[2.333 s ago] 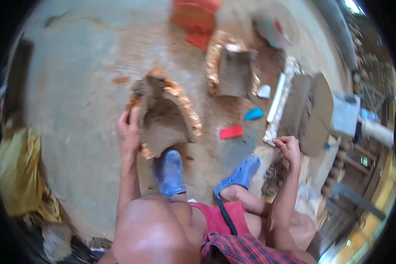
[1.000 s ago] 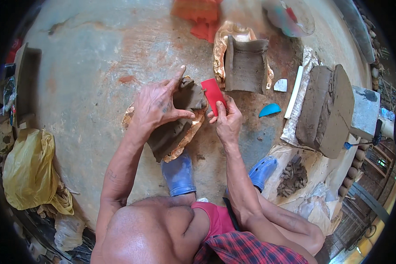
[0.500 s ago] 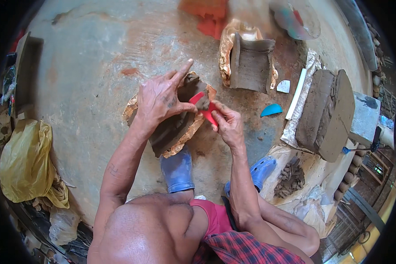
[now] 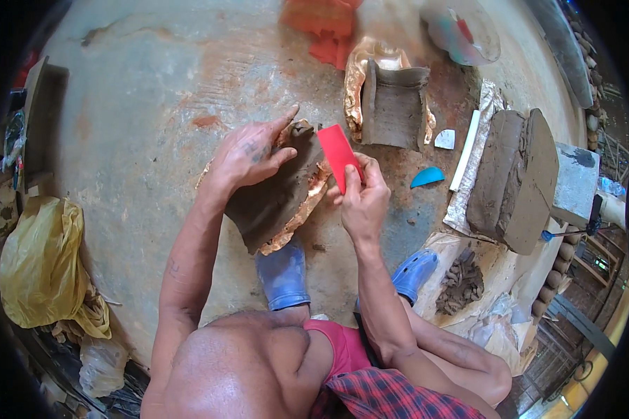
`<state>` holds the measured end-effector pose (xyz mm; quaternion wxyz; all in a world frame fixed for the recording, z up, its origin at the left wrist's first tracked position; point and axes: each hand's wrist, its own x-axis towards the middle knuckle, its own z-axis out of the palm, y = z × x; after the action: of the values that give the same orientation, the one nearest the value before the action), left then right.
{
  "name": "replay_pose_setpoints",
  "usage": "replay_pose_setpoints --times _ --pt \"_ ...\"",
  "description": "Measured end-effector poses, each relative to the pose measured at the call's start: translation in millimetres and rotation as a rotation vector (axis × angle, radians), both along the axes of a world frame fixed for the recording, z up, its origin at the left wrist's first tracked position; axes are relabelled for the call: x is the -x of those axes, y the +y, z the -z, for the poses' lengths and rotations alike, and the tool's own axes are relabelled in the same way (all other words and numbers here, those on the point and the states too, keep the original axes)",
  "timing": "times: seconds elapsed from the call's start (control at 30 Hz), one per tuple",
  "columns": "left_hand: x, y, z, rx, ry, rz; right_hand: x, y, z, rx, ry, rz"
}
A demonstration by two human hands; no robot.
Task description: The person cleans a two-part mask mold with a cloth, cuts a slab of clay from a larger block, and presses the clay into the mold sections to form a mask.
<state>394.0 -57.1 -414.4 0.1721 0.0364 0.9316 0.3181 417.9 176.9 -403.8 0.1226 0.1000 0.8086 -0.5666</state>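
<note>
My left hand (image 4: 248, 153) grips the far end of a curved grey clay piece (image 4: 265, 206) lined round its rim with crumpled tan-gold material (image 4: 296, 225), index finger extended and thumb over the clay. My right hand (image 4: 363, 199) holds a flat red rectangular scraper (image 4: 334, 145) upright at that piece's right edge. Beyond it lies a second curved clay piece (image 4: 391, 105) in similar crumpled wrapping. A teal half-round scraper (image 4: 426, 176) and a small white piece (image 4: 444, 137) lie to the right of my right hand.
At right are a white rod (image 4: 465, 150), a thick clay slab (image 4: 503, 181), a grey block (image 4: 573, 180) and clay scraps (image 4: 461, 283) on paper. My blue clogs (image 4: 281, 278) stand below the work. Yellow plastic (image 4: 38, 262) lies at left; red material (image 4: 318, 28) at the back.
My right hand picked up the red scraper and joined my left at the clay piece. Half a second ago clay sat on the scraper's tilted blade; now it is raised, showing plain red.
</note>
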Motion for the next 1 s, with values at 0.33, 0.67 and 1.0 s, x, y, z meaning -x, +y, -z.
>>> replay_pose_setpoints --times 0.33,0.67,1.0 --pt "10.6 -6.2 5.0 -0.142 -0.127 -0.097 13.5 -38.5 24.9 0.054 -0.079 0.148" --pt "7.4 1.2 9.7 -0.095 0.04 -0.124 19.4 -27.7 25.0 0.063 -0.203 0.103" --pt "8.3 1.1 4.2 -0.075 0.016 -0.113 27.4 -17.1 28.7 -0.064 -0.215 -0.133"
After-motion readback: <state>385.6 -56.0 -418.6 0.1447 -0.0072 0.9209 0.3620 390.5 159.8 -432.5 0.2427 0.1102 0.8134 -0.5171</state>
